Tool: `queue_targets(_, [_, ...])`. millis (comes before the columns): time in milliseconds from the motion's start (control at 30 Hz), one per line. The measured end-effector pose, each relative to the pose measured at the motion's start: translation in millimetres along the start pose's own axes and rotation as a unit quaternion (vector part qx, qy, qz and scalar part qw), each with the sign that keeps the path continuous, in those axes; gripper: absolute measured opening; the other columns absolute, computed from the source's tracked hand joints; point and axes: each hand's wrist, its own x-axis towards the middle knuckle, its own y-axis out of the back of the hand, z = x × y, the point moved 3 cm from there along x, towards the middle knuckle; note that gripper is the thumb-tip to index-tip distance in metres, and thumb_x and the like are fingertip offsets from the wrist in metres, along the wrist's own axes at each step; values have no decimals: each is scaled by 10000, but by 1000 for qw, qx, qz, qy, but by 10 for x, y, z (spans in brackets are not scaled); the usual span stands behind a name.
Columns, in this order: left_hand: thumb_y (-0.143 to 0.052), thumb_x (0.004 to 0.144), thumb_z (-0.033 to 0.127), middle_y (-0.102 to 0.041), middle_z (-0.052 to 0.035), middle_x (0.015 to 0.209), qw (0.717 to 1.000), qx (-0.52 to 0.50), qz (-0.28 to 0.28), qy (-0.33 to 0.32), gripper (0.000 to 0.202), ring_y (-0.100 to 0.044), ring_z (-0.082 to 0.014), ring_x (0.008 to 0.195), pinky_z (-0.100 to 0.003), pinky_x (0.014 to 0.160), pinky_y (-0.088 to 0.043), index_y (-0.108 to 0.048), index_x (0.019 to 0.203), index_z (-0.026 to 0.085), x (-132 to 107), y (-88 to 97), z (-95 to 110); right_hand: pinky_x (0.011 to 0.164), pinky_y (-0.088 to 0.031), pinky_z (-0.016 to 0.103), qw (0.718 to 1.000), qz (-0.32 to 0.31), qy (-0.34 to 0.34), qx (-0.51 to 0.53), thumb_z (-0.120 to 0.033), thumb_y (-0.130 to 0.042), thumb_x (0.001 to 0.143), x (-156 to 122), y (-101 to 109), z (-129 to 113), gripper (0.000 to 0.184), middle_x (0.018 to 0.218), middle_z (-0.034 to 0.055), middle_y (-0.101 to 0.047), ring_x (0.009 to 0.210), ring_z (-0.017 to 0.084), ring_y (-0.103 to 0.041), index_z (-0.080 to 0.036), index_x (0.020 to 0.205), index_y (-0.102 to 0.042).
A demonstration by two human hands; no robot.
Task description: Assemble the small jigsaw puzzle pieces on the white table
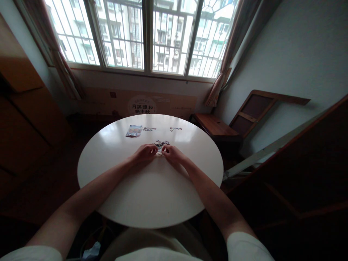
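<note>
The left hand [148, 150] and right hand [170, 151], slightly apart, curl their fingers at the pile of puzzle pieces [161, 144]; any grip is unclear. Two smaller clusters [147, 129] [176, 128] and a packet [134, 131] lie nearer the surface's [152, 192] far edge, probably leaving the pile reachable.

The pile of jigsaw pieces [161, 144] is a loose, uneven heap of small knobbed shapes, mixed dark and pale, some overlapping, with paler ones along its near edge. Beyond the pile and to its left, a left group [148, 129] lies spread flat in rough rows. Beyond the pile and to its right, a right group [176, 128] forms a short row, a lone piece [171, 130] sitting just nearer the pile. Any printed details are too small to read.
</note>
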Motion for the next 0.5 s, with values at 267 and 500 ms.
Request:
queue_targets(267, [-498,794,183,-605,0,675,1000,2,2,-1,160,-490,-75,568,-165,564,-360,-654,800,149,-4,-21,-29,574,-321,192,1000,1,-3,-1,-258,-538,808,2,-10,13,173,665,-10,-588,577,83,-484,-150,899,-638])
queue_targets(500, [-500,795,189,-602,-2,664,1000,-8,-1,3,160,-489,-77,566,-166,560,-360,-654,788,146,-1,14,14,568,-316,191,1000,4,-2,2,-250,-546,804,-1,-3,5,155,654,-15,-585,575,84,-491,-156,886,-639])
